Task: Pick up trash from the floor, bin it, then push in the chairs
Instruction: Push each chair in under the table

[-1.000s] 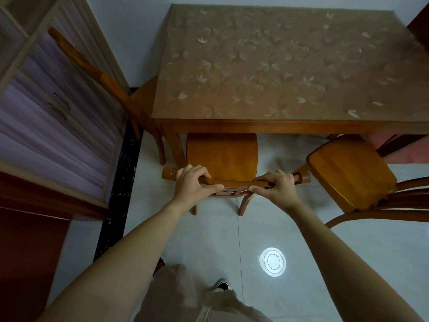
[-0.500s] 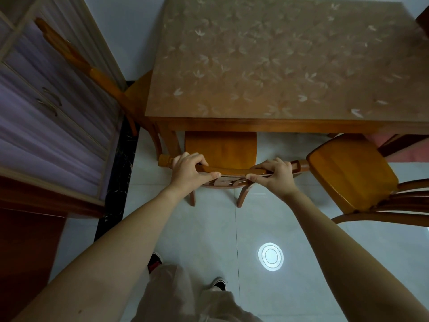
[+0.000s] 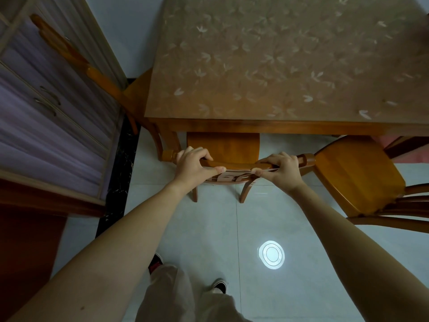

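A wooden chair (image 3: 224, 147) stands in front of me with most of its seat under the wooden table (image 3: 267, 126). My left hand (image 3: 193, 167) grips the left part of the chair's top rail. My right hand (image 3: 282, 171) grips the right part of the same rail. A second wooden chair (image 3: 357, 175) stands to the right, pulled out from the table and turned at an angle. A third chair (image 3: 137, 94) sits at the table's left side, its back leaning toward the cabinet. No trash shows on the floor.
A cabinet with glass doors (image 3: 46, 108) lines the left side, beside a black floor strip (image 3: 116, 182). The light tiled floor (image 3: 209, 228) shows a round lamp reflection (image 3: 271, 254). My shoes (image 3: 219, 285) and trouser legs are at the bottom.
The chair in my hands has slid further under the table, so less of its seat shows. Both hands keep the same grip on the top rail.
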